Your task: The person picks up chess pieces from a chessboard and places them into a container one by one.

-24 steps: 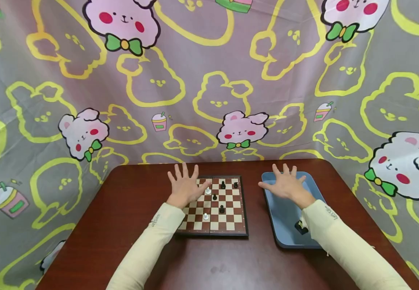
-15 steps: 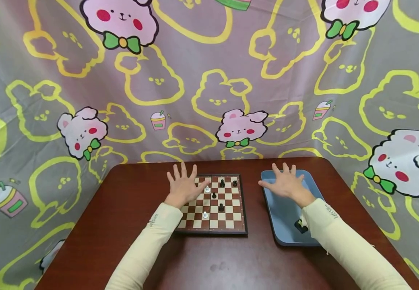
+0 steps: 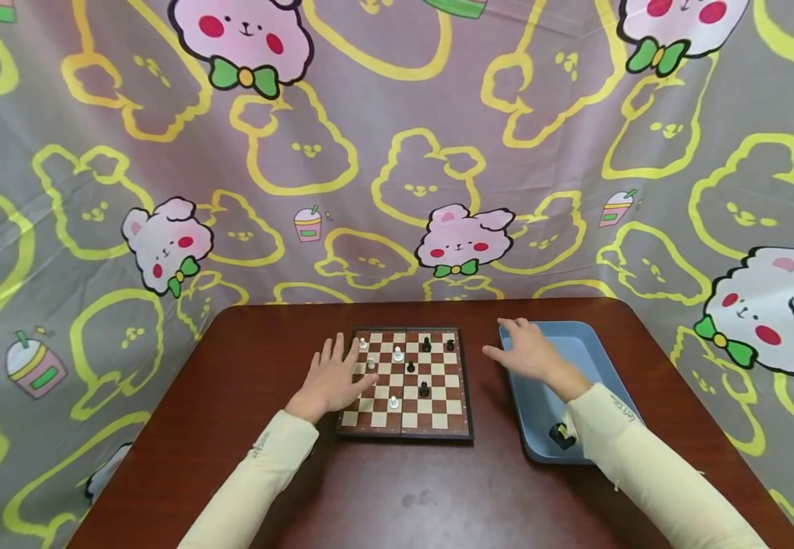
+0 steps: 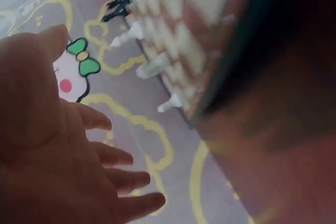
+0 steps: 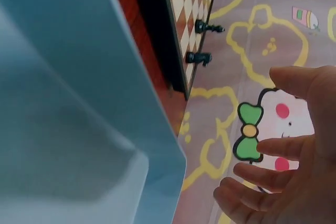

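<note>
My left hand (image 3: pixel 331 379) is held over the left edge of a brown-and-cream chessboard (image 3: pixel 438 421), fingers extended and thumb apart. It holds nothing. Several white chess pieces stand on the board, among them one white piece (image 3: pixel 398 354) near the far side and another (image 3: pixel 393 402) closer to me. Black pieces stand to the right, including a black pawn (image 3: pixel 411 367); the right wrist view shows a black knight (image 5: pixel 198 59) at the board's edge. Over the left side of a blue tray (image 3: pixel 541 396) hovers my right hand (image 3: pixel 528 354), its fingers relaxed and without any object.
The board and tray sit on a dark red-brown table (image 3: pixel 266 335), with a strip of tabletop between them. A small black object (image 3: pixel 561 436) shows beside the right cuff, over the tray. Behind the table hangs a curtain (image 3: pixel 342 175) with cartoon prints.
My left hand has moved left and toward me, uncovering white pieces on the board's left side. My right hand has shifted slightly left, its fingers less spread. The visible pieces keep their squares.
</note>
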`<state>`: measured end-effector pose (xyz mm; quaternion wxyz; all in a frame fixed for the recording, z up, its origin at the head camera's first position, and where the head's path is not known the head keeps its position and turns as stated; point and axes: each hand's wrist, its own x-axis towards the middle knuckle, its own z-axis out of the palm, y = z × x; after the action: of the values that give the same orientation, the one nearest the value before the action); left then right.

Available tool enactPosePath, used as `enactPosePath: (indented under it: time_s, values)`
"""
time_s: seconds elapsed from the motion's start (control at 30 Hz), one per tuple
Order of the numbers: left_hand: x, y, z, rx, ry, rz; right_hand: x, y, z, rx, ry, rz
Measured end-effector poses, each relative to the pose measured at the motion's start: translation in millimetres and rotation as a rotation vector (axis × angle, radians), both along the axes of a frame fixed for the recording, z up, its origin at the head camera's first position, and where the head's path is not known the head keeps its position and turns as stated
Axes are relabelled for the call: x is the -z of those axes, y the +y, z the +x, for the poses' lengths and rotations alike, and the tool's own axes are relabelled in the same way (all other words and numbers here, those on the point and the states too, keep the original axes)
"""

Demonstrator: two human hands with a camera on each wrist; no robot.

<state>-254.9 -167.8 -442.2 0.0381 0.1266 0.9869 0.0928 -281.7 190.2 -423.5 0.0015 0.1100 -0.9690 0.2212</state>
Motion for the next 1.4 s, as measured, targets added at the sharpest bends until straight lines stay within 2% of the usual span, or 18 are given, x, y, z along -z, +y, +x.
enactPosePath:
  time_s: [0.17,0.33,0.47,0.63,0.87,1.07,1.4]
  values:
    - [14.9,-5.0,13.1,0.060,-0.044,0.047,-0.6,-8.9,5.5,-0.047,0.038,-0.014]
    - [25.3,-7.9,21.7,0.088,-0.064,0.075,-0.8,-19.5,7.9,-0.091,0.036,-0.053]
    - [32.4,-8.9,26.1,0.118,-0.071,0.067,-2.9,-30.1,10.9,-0.131,0.013,-0.093]
    - [40.1,-10.4,29.3,0.142,-0.073,0.069,1.8,-43.6,13.3,-0.168,-0.051,-0.146]
    - [44.2,-12.1,27.0,0.193,-0.062,0.069,12.0,-62.0,15.8,-0.252,-0.125,-0.223]
    - [43.5,-11.4,27.0,0.249,-0.063,0.062,18.4,-78.7,15.7,-0.330,-0.171,-0.230]
    - [44.5,-10.8,27.2,0.259,-0.060,0.063,28.6,-96.4,10.4,-0.392,-0.209,-0.273]
